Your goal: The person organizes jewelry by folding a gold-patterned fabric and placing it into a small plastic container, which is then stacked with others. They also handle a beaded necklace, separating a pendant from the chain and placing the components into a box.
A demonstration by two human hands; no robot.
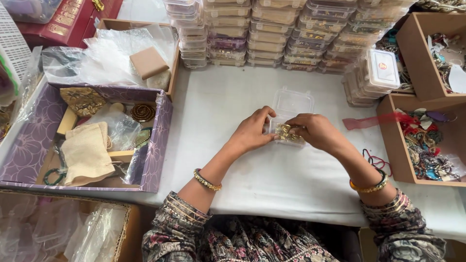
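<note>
open box [290, 104] on table [233, 97], stacked boxes [272, 34] behind, tray [160, 140] left, crates [403, 140] right

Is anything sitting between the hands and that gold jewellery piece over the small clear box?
Nothing visible. Both the left hand and right hand already touch the gold piece, right over the open clear box. The cloth around them is bare.

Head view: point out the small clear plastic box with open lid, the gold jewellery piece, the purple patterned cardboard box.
small clear plastic box [290, 103], head view, open lid.
gold jewellery piece [285, 132], head view, middle.
purple patterned cardboard box [158, 140], head view, right wall.
</note>
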